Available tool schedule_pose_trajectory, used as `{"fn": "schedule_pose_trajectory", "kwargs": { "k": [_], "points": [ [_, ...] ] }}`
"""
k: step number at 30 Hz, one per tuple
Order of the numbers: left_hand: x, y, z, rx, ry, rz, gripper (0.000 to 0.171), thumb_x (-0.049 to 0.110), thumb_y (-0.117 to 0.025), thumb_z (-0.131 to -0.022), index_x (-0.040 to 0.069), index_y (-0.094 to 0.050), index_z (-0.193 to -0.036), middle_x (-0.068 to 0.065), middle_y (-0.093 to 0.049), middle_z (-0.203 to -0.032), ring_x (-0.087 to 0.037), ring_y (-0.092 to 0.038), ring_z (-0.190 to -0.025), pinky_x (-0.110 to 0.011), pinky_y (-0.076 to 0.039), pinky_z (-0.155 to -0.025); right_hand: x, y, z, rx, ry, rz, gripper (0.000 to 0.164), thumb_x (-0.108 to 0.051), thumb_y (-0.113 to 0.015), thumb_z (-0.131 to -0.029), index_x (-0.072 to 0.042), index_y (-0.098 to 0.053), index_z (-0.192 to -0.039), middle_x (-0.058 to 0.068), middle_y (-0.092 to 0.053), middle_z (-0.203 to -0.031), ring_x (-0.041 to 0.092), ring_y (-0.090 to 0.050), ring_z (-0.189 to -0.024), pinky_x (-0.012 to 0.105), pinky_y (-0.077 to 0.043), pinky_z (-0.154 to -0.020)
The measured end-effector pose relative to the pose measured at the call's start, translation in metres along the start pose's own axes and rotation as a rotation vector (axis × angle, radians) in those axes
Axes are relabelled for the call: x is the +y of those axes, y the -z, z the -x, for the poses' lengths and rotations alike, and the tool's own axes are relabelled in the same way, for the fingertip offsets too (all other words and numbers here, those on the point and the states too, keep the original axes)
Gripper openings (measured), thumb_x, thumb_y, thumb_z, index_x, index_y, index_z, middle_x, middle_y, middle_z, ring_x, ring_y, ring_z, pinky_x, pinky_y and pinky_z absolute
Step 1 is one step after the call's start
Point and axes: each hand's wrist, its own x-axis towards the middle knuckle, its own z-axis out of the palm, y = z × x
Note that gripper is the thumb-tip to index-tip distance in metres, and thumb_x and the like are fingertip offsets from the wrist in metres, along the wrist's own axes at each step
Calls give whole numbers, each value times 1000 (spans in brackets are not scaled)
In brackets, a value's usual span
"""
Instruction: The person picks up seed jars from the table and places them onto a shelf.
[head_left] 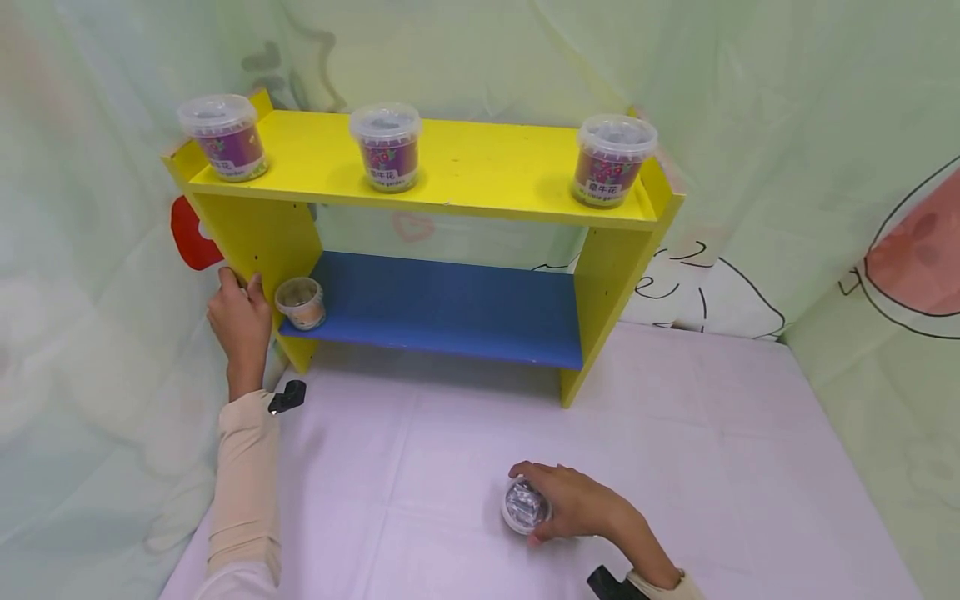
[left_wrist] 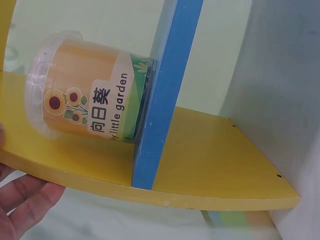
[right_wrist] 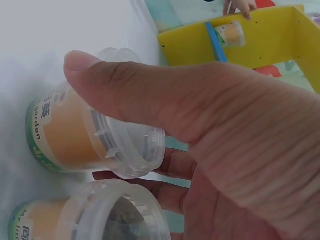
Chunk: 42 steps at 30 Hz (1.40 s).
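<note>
My left hand (head_left: 242, 321) grips the front edge of the left side panel of a yellow shelf (head_left: 480, 171). In the left wrist view, fingertips (left_wrist: 37, 200) lie against the panel's edge. Beside that hand, a lidded plastic cup with an orange sunflower label (head_left: 302, 304) stands on the blue board (head_left: 450, 308). Low in the head view, my right hand (head_left: 577, 502) holds a clear plastic cup (head_left: 525, 506) at the table. The right wrist view shows this cup's orange label (right_wrist: 70, 132) between thumb and fingers. A second orange-labelled cup (right_wrist: 50, 220) is close by, partly cut off.
Three purple-labelled cups stand on the yellow top board: one at left (head_left: 228, 142), one left of centre (head_left: 387, 150), one at right (head_left: 611, 162). A pale cloth (head_left: 712, 467) covers the table. Printed curtains (head_left: 825, 125) hang behind and at both sides.
</note>
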Motion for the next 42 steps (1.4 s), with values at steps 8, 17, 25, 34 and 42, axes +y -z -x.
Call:
{"fn": "schedule_pose_trajectory", "kwargs": {
  "k": [8,17,25,34,42],
  "points": [
    [-1,0,0,-4,7,-7,45,37,-47,-102,-3,-50,-123,-26,-64,-103,-42,-61,-97,-48,-52,-96,-2,-1,-2,33,10,-11,72,-34,-87,-70,-12,-49,-128,-1,-64,-116,8,-58,-98,63,-38,-104],
    [-2,-1,0,19,-16,-13,43,33,-49,-102,-5,-50,-121,-28,-65,-105,-44,-60,-96,-50,-51,-93,-4,-4,-4,103,20,42,67,-40,-81,-75,-14,-51,-129,-2,-64,-119,12,-60,-104,59,-40,-104],
    [-2,0,-1,4,-8,-12,45,37,-46,-102,-4,-50,-121,-27,-65,-104,-44,-59,-92,-51,-51,-88,-7,-4,-4,254,19,115,64,-48,-72,-80,-18,-52,-133,-4,-64,-120,10,-60,-94,34,-53,-77],
    [1,0,0,-23,12,-6,45,37,-47,-102,-2,-50,-125,-24,-66,-114,-42,-62,-101,-48,-51,-97,-13,-1,-9,455,9,80,62,-49,-68,-84,-17,-53,-135,-2,-63,-121,7,-61,-93,29,-54,-75],
    [0,1,0,-11,2,-10,45,37,-47,-102,-2,-49,-124,-25,-66,-111,-43,-62,-98,-50,-51,-94,-13,10,-16,594,1,-130,53,-34,-66,-91,-10,-52,-136,4,-65,-115,15,-61,-97,33,-55,-77]
  ]
}}
